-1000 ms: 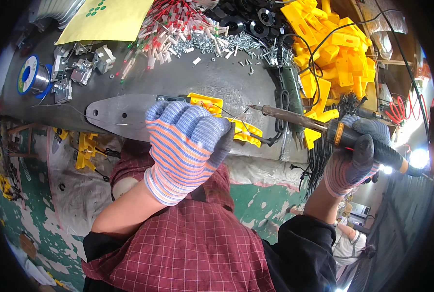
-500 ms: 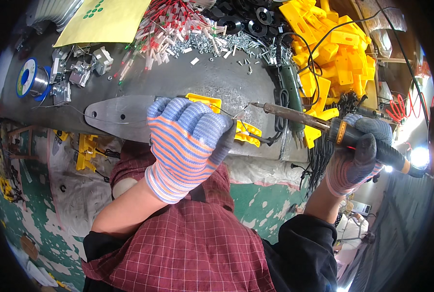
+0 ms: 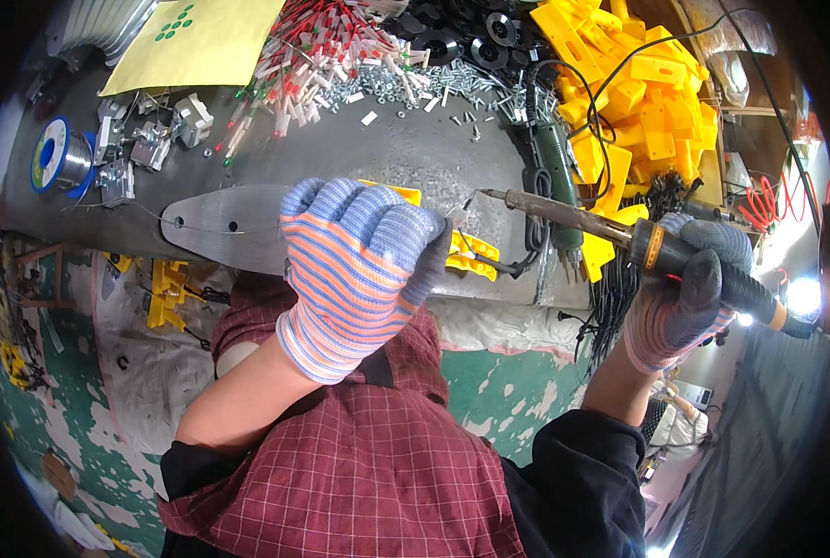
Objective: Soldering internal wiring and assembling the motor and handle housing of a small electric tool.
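My right hand (image 3: pixel 689 279), in a striped glove with dark-coated fingers, is wrapped round the black handle of a soldering iron (image 3: pixel 564 216). The iron points left, its tip just right of my left hand (image 3: pixel 359 246), which wears the same kind of glove and is closed. A thin solder wire (image 3: pixel 234 232) runs from the spool (image 3: pixel 61 155) at the left into that fist; a fine end shows near the iron's tip. A yellow plastic part (image 3: pixel 472 255) with a black cable lies beside the left fingers, partly hidden by them. Beneath the left hand is a flat grey metal plate (image 3: pixel 215 223).
Yellow plastic parts (image 3: pixel 652 102) are heaped at the back right beside a green-handled tool (image 3: pixel 559 163) with a coiled cord. Screws (image 3: pixel 378 84), red-and-white wired pieces (image 3: pixel 299 65) and black round parts (image 3: pixel 489 42) lie at the back. Metal-cased components (image 3: pixel 152 144) sit near the spool.
The iron's tip has shifted very slightly left and up, and the wire end by it looks a little different. Both hands keep their grips almost in place.
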`<state>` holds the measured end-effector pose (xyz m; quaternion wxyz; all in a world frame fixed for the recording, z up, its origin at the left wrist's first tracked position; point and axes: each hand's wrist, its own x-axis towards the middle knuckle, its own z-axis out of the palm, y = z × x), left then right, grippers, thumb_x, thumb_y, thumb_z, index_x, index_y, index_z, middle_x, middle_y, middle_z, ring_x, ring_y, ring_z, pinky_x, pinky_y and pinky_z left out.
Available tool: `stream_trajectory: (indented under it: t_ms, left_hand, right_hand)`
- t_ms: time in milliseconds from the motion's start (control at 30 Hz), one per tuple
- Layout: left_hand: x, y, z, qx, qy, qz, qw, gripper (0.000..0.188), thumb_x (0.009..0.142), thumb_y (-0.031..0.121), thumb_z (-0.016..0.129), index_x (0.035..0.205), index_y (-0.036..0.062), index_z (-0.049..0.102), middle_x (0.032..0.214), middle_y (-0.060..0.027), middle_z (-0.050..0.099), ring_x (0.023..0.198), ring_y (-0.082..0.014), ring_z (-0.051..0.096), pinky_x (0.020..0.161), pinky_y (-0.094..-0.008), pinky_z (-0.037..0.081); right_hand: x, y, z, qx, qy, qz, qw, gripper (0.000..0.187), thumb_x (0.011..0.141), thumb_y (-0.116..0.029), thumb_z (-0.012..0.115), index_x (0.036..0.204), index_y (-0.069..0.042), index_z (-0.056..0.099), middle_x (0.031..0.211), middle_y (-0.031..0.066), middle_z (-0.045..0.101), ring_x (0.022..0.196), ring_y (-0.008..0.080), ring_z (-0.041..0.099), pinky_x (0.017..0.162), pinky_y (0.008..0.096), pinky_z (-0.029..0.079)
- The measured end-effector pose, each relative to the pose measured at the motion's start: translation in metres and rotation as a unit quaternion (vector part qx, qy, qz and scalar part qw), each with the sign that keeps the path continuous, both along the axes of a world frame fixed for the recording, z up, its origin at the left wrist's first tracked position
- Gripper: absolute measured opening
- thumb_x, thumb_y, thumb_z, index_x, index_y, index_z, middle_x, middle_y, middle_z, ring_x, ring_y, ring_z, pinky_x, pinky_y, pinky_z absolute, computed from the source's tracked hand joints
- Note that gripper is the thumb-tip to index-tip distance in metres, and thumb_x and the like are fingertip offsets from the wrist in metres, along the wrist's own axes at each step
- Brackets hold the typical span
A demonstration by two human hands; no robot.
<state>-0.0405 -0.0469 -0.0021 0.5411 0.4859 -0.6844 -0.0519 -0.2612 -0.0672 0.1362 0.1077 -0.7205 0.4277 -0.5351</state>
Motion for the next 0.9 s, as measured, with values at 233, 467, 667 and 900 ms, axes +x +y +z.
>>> stream_trajectory:
  t_ms: [233, 467, 667, 900]
  left_hand:
    - [0.002, 0.002, 0.001, -0.004, 0.002, 0.0, 1.0, 0.026, 0.065, 0.005, 0.08, 0.083, 0.0142, 0.063, 0.076, -0.005, 0.059, 0.072, -0.0283, 0.058, 0.071, -0.0423, 0.042]
    - [0.024, 0.046, 0.003, 0.031, 0.011, -0.016, 0.999, 0.033, 0.063, 0.011, 0.083, 0.089, 0.0185, 0.063, 0.078, 0.0, 0.057, 0.071, -0.0243, 0.057, 0.067, -0.0411, 0.04]
    - [0.027, 0.074, -0.011, 0.072, -0.041, -0.04, 0.996, 0.028, 0.068, 0.016, 0.081, 0.09, 0.0186, 0.064, 0.082, 0.0001, 0.055, 0.074, -0.0233, 0.056, 0.074, -0.0433, 0.038]
    - [0.025, 0.068, -0.016, 0.049, -0.041, 0.006, 0.998, 0.027, 0.066, 0.015, 0.081, 0.087, 0.0197, 0.064, 0.08, 0.0007, 0.054, 0.073, -0.0224, 0.055, 0.073, -0.0418, 0.039]
  right_hand:
    - [-0.005, 0.001, -0.002, -0.013, 0.017, -0.004, 1.0, 0.029, 0.086, -0.029, 0.072, 0.094, -0.002, 0.063, 0.09, 0.0089, 0.062, 0.082, 0.0186, 0.06, 0.077, 0.0312, 0.049]
    - [-0.028, 0.028, 0.003, 0.06, -0.127, 0.095, 0.986, 0.039, 0.09, -0.038, 0.066, 0.099, -0.001, 0.057, 0.087, 0.0106, 0.06, 0.076, 0.0197, 0.058, 0.073, 0.0325, 0.047]
    - [-0.005, 0.046, -0.026, 0.115, -0.113, 0.021, 0.987, 0.042, 0.079, -0.029, 0.083, 0.1, -0.003, 0.058, 0.089, 0.0095, 0.063, 0.084, 0.0222, 0.064, 0.085, 0.0376, 0.051]
    - [0.01, 0.047, -0.026, 0.113, -0.064, 0.032, 0.991, 0.042, 0.08, -0.029, 0.084, 0.1, -0.002, 0.059, 0.09, 0.0085, 0.065, 0.086, 0.0189, 0.063, 0.086, 0.0346, 0.05]
